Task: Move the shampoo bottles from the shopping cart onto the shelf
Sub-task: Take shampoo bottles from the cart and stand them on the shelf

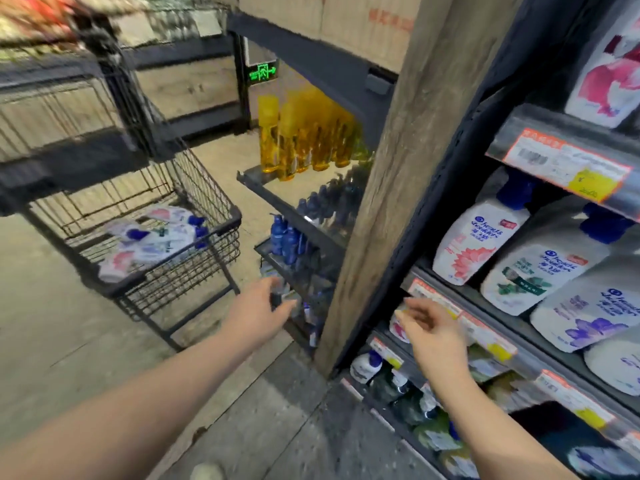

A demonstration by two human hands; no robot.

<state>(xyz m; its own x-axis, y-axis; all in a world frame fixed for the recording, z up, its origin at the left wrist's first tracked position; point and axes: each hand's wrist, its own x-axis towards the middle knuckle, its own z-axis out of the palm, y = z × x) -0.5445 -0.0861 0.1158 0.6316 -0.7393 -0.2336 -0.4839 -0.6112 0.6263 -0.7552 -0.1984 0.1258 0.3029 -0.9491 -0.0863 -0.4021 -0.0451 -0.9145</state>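
Head view, looking forward and down an aisle. Lying in a loose pile in the wire shopping cart [221, 225] at about nine o'clock: several white shampoo bottles [152, 242] with blue caps, on their sides and overlapping, well apart from both hands. Standing at about three o'clock, beyond a wooden post [391, 188]: the shelf [519, 327], its rows already carrying matching white bottles, leaning and packed close together.

Reaching out near six o'clock: the left hand [258, 311], held in the air between cart and post, fingers loosely apart and holding nothing, though blur is hiding the fingertips. Hovering just right of it, in front of the shelf's price strip: the right hand [434, 332], fingers slightly curled and spread, also gripping nothing.

Judging the bottles: probably full, so fairly heavy for their size; stiff plastic bodies, smooth and likely slippery, not fragile. Best taking each around the broad middle of the body, palm wrapped across the label, rather than by the blue cap, which could twist or pop. Expecting neighbours in the pile to slide when one is lifted. Needing each one set upright into a gap on the shelf.
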